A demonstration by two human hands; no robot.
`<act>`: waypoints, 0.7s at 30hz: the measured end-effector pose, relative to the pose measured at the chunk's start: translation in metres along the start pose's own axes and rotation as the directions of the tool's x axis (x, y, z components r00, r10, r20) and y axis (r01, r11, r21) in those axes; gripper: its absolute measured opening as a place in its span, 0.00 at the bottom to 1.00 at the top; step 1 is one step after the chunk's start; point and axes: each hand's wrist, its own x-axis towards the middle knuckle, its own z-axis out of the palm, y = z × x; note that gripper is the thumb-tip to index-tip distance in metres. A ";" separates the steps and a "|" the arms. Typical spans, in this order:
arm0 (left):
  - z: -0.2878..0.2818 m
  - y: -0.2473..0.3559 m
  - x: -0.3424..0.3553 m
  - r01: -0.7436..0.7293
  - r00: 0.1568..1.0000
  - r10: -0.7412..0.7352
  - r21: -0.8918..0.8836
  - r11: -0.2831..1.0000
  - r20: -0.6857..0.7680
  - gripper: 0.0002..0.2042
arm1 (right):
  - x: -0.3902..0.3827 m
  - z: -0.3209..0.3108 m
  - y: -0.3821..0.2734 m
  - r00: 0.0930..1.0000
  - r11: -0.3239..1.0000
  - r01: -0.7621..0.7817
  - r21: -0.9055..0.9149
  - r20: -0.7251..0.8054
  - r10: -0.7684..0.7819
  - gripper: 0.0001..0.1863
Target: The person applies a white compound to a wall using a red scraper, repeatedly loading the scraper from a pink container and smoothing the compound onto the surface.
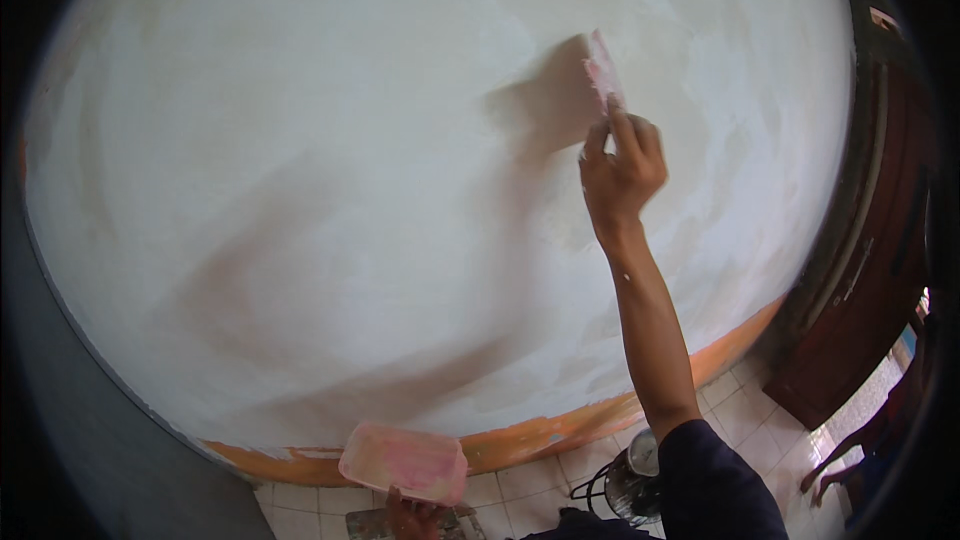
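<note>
My right hand (625, 160) is raised to the pale, patchy wall (400, 140), its fingers closed around a flat putty scraper (604, 70). Pink and white paste coats the scraper, which is seen nearly edge-on close to the wall; whether its edge touches the surface I cannot tell. Down at the lower edge, my left hand (412, 518) grips a translucent pinkish plastic tub (405, 462) from the near side. Pink and whitish paste is smeared inside the tub. Most of the left hand's fingers are hidden under it.
An orange band (520, 445) runs along the wall's foot above pale floor tiles (530, 485). Beside my right arm stands a dark round object on a black frame (632, 485). To the right are a brown door (850, 320) and another person (870, 450). A grey surface (110, 420) borders the left.
</note>
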 end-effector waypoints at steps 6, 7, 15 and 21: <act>-0.021 -0.003 0.018 0.031 0.996 -0.028 -0.028 0.999 0.085 0.19 | -0.132 -0.031 -0.087 0.900 0.900 0.177 0.397 0.305 -0.311 0.08; -0.021 -0.004 0.020 0.032 0.995 -0.028 -0.036 0.999 0.098 0.19 | -0.137 -0.052 -0.104 0.878 0.862 0.098 0.497 0.364 -0.310 0.08; 0.025 0.020 -0.015 -0.016 0.999 0.018 0.028 0.999 -0.050 0.18 | 0.016 0.000 -0.014 0.993 0.998 -0.012 0.065 0.116 0.005 0.05; 0.034 0.020 -0.008 -0.027 0.996 0.029 0.032 0.999 -0.080 0.21 | -0.112 0.008 -0.068 0.881 0.948 0.225 0.226 0.368 -0.297 0.07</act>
